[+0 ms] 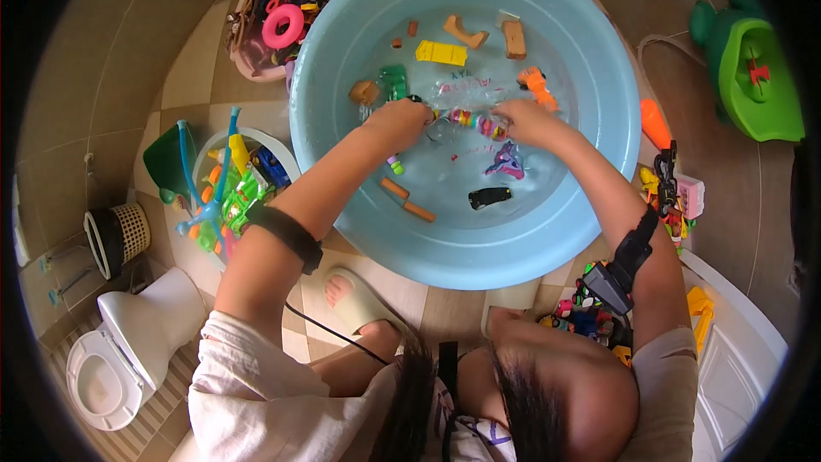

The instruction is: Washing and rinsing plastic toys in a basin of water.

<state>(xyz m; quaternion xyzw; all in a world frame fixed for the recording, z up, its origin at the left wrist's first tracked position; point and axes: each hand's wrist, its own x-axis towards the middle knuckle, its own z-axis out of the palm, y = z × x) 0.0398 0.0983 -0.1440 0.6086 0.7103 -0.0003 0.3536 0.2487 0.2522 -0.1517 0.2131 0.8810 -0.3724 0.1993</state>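
A large round light-blue plastic tub (468,269) with shallow water in it stands before me. Inside the tub, my left hand (401,122) and my right hand (531,120) are closed on the two ends of a multicoloured beaded strand (471,119), stretched between them. A clear plastic bag or sheet with writing (462,86) lies in the water just behind the strand. An orange toy vehicle (540,87) floats beyond my right hand, and a green toy piece (393,82) beyond my left. Nearer me are a purple toy (507,162) and a black toy car (489,197).
A pink basin (240,54) of toys stands at the upper left, a white basin (208,135) of toys at the left. A white toilet (154,321) is lower left. Loose toys (587,321) lie by my right leg; a green potty-shaped urinal (763,99) hangs at right.
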